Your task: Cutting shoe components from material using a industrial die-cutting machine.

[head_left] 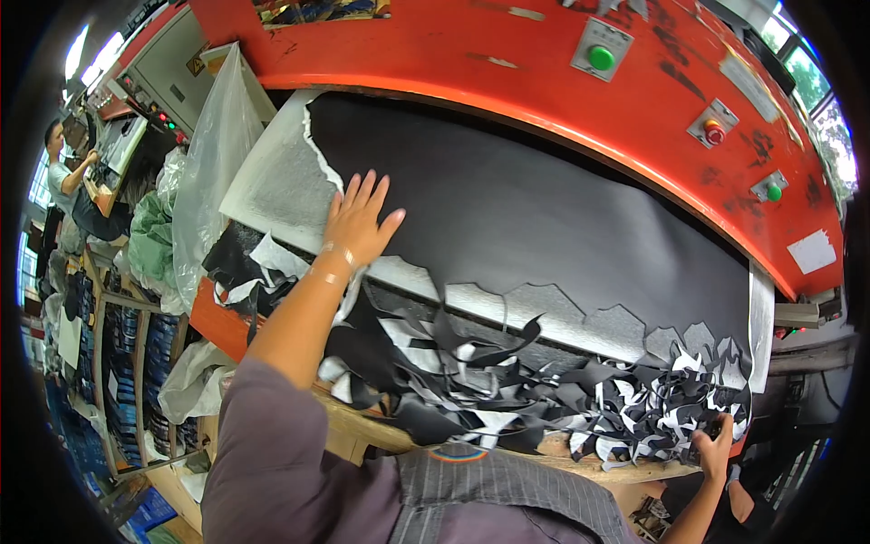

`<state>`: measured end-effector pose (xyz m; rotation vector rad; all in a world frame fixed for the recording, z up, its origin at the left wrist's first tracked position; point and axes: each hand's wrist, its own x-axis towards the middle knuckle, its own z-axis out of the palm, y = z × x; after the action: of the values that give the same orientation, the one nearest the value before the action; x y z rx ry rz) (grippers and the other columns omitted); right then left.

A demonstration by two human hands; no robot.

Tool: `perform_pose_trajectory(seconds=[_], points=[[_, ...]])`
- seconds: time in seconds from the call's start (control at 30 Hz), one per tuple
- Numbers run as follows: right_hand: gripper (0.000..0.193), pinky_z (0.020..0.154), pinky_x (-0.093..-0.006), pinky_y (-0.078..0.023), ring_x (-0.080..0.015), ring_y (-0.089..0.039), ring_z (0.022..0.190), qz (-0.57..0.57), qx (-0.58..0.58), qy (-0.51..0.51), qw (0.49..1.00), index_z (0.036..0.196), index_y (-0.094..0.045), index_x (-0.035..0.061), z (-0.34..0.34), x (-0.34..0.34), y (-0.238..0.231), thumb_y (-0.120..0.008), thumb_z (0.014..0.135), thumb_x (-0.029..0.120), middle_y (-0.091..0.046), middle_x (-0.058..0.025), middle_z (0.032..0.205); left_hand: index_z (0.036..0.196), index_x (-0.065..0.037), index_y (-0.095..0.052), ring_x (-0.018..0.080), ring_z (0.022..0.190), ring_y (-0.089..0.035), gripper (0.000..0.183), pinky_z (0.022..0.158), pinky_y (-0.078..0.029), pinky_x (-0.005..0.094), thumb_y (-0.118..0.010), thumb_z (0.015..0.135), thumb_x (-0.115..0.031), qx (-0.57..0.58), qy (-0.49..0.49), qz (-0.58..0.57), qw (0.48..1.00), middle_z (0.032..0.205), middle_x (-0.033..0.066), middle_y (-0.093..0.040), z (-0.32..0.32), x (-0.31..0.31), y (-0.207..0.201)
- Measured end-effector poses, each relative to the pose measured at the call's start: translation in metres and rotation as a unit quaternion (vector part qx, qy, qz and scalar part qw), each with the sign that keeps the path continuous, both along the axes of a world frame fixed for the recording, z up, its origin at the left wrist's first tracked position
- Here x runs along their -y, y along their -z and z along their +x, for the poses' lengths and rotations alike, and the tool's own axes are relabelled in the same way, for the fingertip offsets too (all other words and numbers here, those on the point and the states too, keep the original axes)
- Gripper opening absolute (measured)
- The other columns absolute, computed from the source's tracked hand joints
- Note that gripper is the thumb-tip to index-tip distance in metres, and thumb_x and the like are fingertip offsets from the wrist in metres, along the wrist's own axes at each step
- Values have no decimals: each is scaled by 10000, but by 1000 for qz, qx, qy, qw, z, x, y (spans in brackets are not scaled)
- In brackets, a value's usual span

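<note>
A large smooth black sheet of leather-like material (544, 218) lies over a whitish board (281, 181) under the red machine. Its near edge is notched with angular cut-outs, and its left edge shows a pale underside. My left hand (358, 222) rests flat at that left edge, fingers spread, partly on the black sheet. Along the front runs a heap of black and white offcuts (471, 372), thickest at the right. Beside the heap's right end, my right hand (716, 444) has its fingers curled around something dark that I cannot make out.
The red machine (435, 54) spans the back, with a green button (601, 58) and a red knob (714, 133). At the left hang clear plastic sheeting (213, 172) and a green bag (152, 238). Shelves (136, 372) hold dark blue items. Another person (68, 177) works farther off.
</note>
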<state>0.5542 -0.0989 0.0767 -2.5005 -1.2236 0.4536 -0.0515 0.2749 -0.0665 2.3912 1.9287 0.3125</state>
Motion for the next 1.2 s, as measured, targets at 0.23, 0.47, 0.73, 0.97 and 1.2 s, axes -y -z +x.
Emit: perform_pose_trajectory(seconds=[0.23, 0.47, 0.73, 0.97, 1.2], points=[[736, 943, -412, -429, -325, -551, 1077, -44, -110, -272, 955, 1209, -552, -38, -279, -211, 12, -721, 673, 439, -565, -224, 1137, 1297, -30, -553, 330, 1359, -368, 458, 1121, -230, 506, -541, 925, -298, 131, 17, 47, 990, 1416, 135, -479, -63, 69, 18], [875, 983, -420, -436, -363, -507, 1188, -53, 70, -352, 932, 1133, -578, -114, -490, -362, 70, -652, 691, 639, -569, -253, 1187, 1306, -13, -511, 329, 1328, -419, 512, 1124, -223, 505, -644, 861, -229, 250, -4, 34, 968, 1344, 138, -547, -46, 78, 31], [887, 1033, -449, -374, -365, -470, 1241, 35, 60, -398, 915, 1276, -505, -57, -495, -361, 100, -675, 735, 626, -539, -237, 1266, 1394, -15, -337, 332, 1351, -367, 606, 1137, -188, 515, -605, 869, -156, 299, -23, 25, 954, 1330, 143, -557, -60, 83, 33], [786, 1108, -459, -281, -313, -434, 1316, 138, 23, -443, 885, 1381, -423, 0, -430, -324, 145, -736, 775, 392, -485, -226, 1376, 1372, -4, -399, 340, 1337, -389, 516, 1143, -194, 503, -532, 887, -120, 268, -24, 1, 963, 1321, 184, -539, -41, 87, 32], [747, 1079, -452, -322, -318, -547, 1183, 197, 49, -430, 880, 1333, -464, -21, -429, -319, 147, -755, 761, 361, -564, -202, 1288, 1411, 39, -327, 355, 1374, -335, 566, 1144, -178, 505, -508, 893, -100, 278, -48, 9, 959, 1375, 224, -476, -25, 96, 24]])
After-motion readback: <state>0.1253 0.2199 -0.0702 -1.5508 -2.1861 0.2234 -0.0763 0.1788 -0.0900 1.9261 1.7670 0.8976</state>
